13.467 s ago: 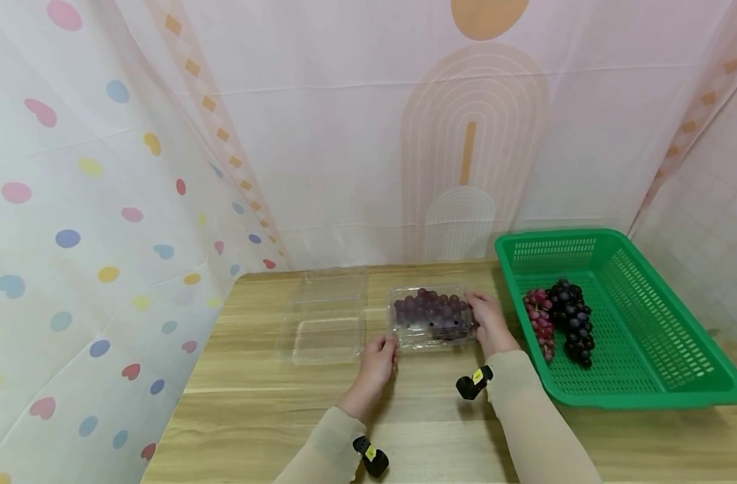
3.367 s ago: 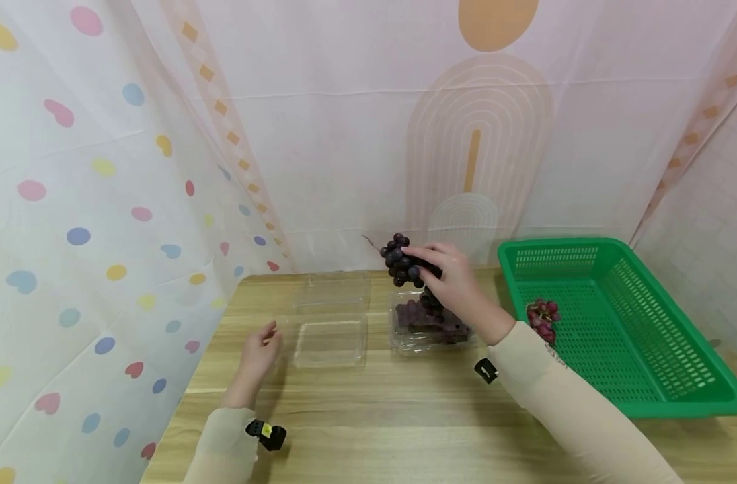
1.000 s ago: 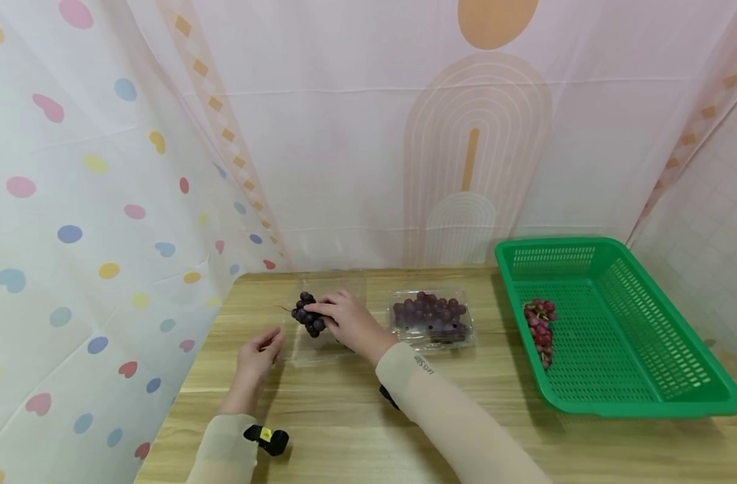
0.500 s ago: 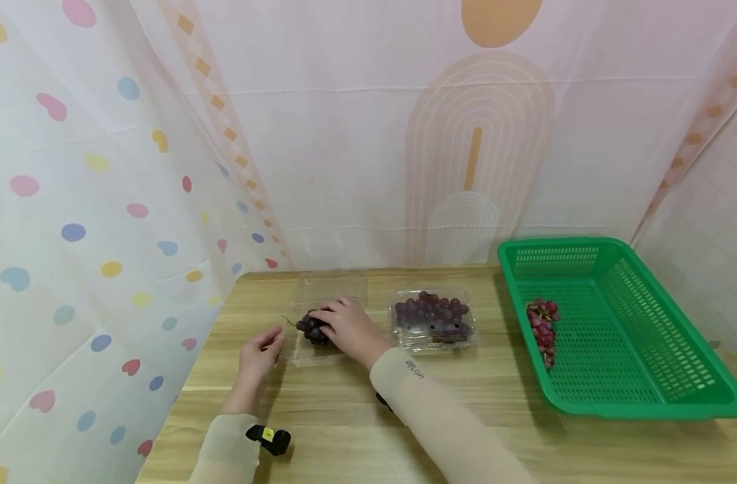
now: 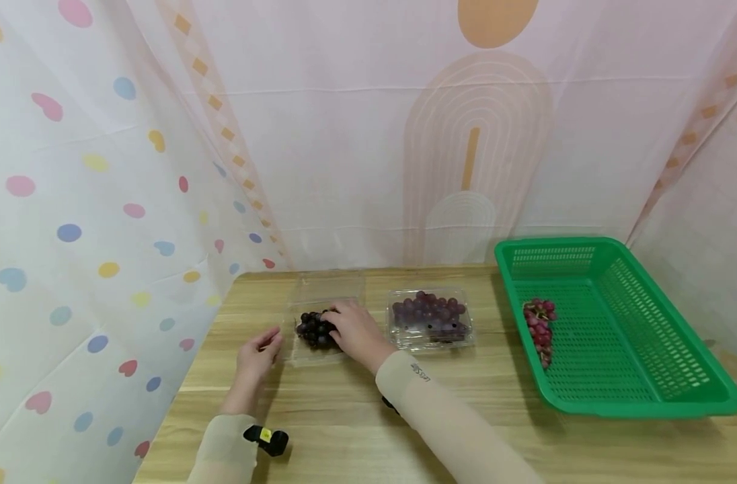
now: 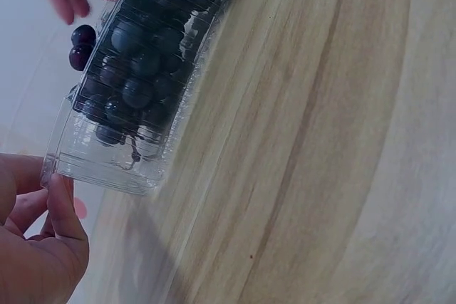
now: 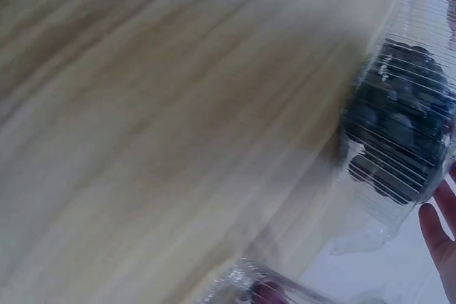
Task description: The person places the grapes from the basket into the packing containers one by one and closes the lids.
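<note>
We find the dark grapes (image 5: pixel 311 331) lying in a clear box (image 6: pixel 103 176) near the surface's back left corner, with the box's lid (image 5: pixel 328 288) folded back toward the back edge of the surface (image 5: pixel 320 420). The bunch sits between the two hands, nearer the right one.

In the left wrist view we see the left hand (image 5: pixel 258 354) pinching the rim at the end of the box between thumb and finger, a little apart from the grapes. The right hand (image 5: pixel 361 331) reaches over the box's right side, its fingers at the right part of the bunch; we cannot tell whether it grips the grapes or only rests there, since its fingers are partly cut off or blurred in the wrist views. From the left wrist we also see a couple of grapes sticking out past the box's long rim.

Just right of this box, well back from the surface's front edge, we see a second box (image 5: pixel 425 347) with purple grapes (image 5: pixel 428 309) under its lid. Toward the surface's right edge stands a green basket (image 5: pixel 647 407), with red grapes (image 5: pixel 539 329) along its left wall.
</note>
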A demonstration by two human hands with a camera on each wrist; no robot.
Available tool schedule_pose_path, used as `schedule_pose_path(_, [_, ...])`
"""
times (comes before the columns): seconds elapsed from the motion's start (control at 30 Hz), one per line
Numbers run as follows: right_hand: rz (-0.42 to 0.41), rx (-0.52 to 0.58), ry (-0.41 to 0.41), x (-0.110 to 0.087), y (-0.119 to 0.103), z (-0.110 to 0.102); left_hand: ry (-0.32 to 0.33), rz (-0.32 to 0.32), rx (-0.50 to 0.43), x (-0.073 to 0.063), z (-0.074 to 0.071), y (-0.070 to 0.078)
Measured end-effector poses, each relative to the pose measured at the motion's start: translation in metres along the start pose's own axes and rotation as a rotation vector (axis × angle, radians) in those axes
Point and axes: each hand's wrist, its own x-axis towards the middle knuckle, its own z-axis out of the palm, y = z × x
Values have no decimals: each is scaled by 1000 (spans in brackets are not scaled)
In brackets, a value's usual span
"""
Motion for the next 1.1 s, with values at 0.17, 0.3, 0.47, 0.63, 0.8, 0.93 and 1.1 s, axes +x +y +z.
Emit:
schedule_pose_path(0.17, [15, -33, -36, -2, -1, 2, -18, -10, 11, 1, -1, 0])
schedule_pose_path(0.3, [58, -32, -87, -1, -2, 4, -27, -21, 23, 1, -2, 2])
schedule_pose_path(0.47, [73, -70, -158, 1, -3, 5, -31, -21, 31, 2, -2, 0])
schedule_pose_path(0.63, [53, 11, -187, -2, 0, 2, -35, -36, 20, 3, -3, -1])
schedule_pose_path(0.8, [53, 164, -212, -4, 6, -5, -36, -39, 18, 1, -3, 1])
schedule_pose_path(0.93, [75, 242, -228, -3, 9, -13, -34, -33, 18, 1, -2, 2])
schedule_pose_path(1.1, [112, 317, -212, -1, 13, -30, -36, -25, 7, 2, -2, 1])
